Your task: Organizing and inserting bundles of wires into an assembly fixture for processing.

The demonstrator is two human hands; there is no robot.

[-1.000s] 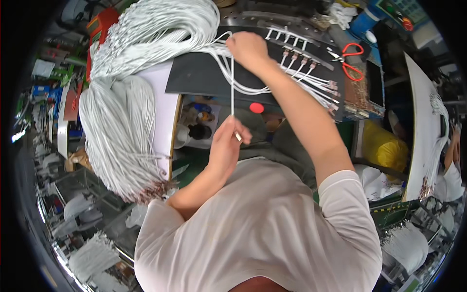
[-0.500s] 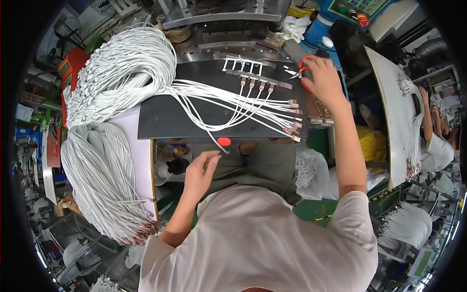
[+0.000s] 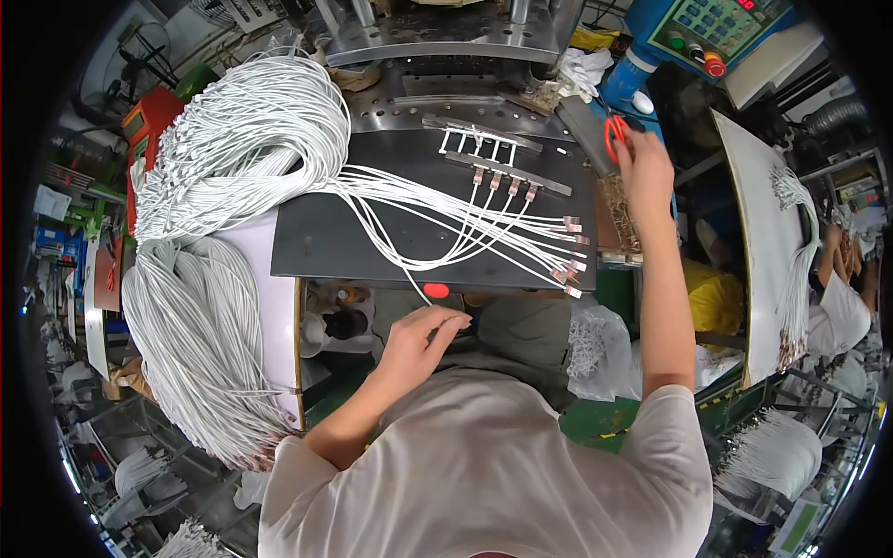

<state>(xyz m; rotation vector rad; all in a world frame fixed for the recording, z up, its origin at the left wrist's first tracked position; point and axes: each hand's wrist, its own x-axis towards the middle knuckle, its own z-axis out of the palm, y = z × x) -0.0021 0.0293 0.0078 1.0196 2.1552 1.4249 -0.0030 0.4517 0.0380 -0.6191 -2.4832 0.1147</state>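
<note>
At the far right of the black work board (image 3: 326,251), my right hand (image 3: 646,177) is closed on small red-handled scissors (image 3: 614,138), above a grey block. My left hand (image 3: 419,344) is just below the board's front edge, fingers loosely stretched and nothing visible in them. One loose cable end (image 3: 419,290) hangs over that edge, close to its knuckles. White cables (image 3: 437,197) with connector ends fan across the board. Several of them run to a metal bar (image 3: 507,174), with a white plastic runner frame (image 3: 479,144) between it and a second bar.
A large coil of white cables (image 3: 251,121) lies at the left, another bundle (image 3: 200,344) below it. The metal press (image 3: 446,46) stands at the back, a blue control box (image 3: 712,37) at back right. A clear bag (image 3: 600,349) hangs below the board. Another person works at far right.
My right hand has carried the scissors away from the plastic frame, rightward to the grey block, their blades now turned away from me. My left hand has moved right and its fingers point right.
</note>
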